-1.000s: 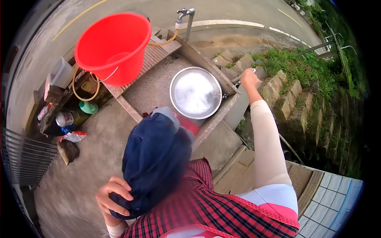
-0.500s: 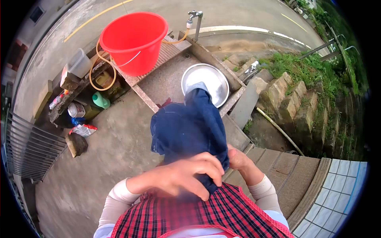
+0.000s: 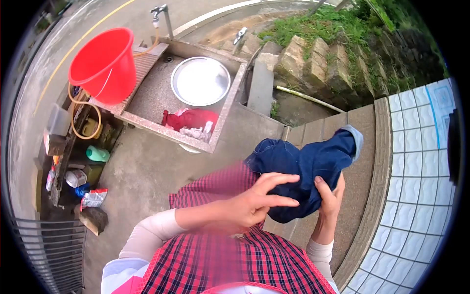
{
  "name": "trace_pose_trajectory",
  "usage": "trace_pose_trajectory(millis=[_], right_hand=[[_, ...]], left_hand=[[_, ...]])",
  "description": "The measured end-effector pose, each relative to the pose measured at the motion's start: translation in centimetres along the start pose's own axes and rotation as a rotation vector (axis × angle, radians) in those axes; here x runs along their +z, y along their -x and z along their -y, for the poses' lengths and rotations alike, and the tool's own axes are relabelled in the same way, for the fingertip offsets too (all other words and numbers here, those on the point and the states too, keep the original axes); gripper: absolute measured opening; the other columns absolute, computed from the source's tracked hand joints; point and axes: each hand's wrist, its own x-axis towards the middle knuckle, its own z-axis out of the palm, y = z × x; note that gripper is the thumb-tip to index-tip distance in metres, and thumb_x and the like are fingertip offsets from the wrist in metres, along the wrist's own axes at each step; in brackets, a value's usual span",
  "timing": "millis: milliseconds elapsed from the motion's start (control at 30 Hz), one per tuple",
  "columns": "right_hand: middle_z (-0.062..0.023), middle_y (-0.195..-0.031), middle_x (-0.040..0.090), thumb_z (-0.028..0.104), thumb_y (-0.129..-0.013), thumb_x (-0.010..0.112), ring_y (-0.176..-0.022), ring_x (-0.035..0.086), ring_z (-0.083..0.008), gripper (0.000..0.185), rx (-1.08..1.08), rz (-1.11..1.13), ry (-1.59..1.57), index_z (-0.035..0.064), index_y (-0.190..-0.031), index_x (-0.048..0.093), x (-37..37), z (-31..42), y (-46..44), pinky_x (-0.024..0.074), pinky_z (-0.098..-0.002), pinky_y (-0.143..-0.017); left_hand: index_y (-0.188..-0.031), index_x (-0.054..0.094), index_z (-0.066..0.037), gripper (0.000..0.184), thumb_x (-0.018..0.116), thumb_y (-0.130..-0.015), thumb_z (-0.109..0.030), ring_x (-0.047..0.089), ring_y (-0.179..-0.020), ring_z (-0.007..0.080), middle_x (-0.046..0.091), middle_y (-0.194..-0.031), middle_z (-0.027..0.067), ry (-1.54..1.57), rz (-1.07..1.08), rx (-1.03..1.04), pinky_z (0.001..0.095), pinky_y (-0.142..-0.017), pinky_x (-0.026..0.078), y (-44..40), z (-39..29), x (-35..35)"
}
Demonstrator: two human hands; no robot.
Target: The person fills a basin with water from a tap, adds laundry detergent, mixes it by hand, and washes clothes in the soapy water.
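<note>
A bunched pair of dark blue jeans (image 3: 303,169) is held up in front of me, its turned-up, paler cuff toward the upper right. My right hand (image 3: 330,198) grips the cloth from the right side, thumb on top and fingers mostly behind. Over the lower left of the jeans, my left hand (image 3: 254,203) has its index finger and thumb stretched out and apart. Those fingertips overlap the denim; whether they touch it I cannot tell. A checked red apron (image 3: 220,259) covers my front.
A stone sink (image 3: 147,93) holds a round metal basin (image 3: 200,81) and red and pale cloths (image 3: 191,120). On its ribbed left ledge stands a red bucket (image 3: 105,68). A tap (image 3: 159,10) rises behind. Brick ledge (image 3: 352,157) and tiled surface (image 3: 406,161) lie right.
My view has turned right, away from the sink. The jeans have moved from in front of the basin to over the brick ledge, in my right hand. Cloths in the sink are now uncovered.
</note>
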Motion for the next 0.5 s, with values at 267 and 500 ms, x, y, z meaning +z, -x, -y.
trace_pose_trajectory(millis=[267,500], right_hand=[[-0.0221,-0.097,0.050,-0.004,-0.061,0.059,-0.084,0.054,-0.0410,0.030,-0.422,0.380,0.588,-0.0053,-0.091,0.053,2.4,-8.4,1.7,0.0474,-0.0429,-0.070],[-0.0220,-0.107,0.057,0.009,-0.078,0.066,-0.096,0.058,-0.0366,0.038,-0.340,0.430,0.411,-0.0080,-0.110,0.055,-2.2,-12.0,1.7,0.0470,-0.0389,-0.085]], left_hand=[[-0.127,0.049,0.000,0.057,0.073,-0.079,-0.018,0.051,-0.110,0.0161,0.054,-0.122,0.0058,0.709,-0.387,-0.838,0.0320,-0.094,0.041,-0.4,10.7,0.2],[-0.134,0.044,0.000,0.064,0.069,-0.075,0.000,0.052,-0.114,0.0193,0.054,-0.123,0.0068,0.614,-0.609,-0.611,0.0331,-0.099,0.040,-4.0,9.0,2.3]])
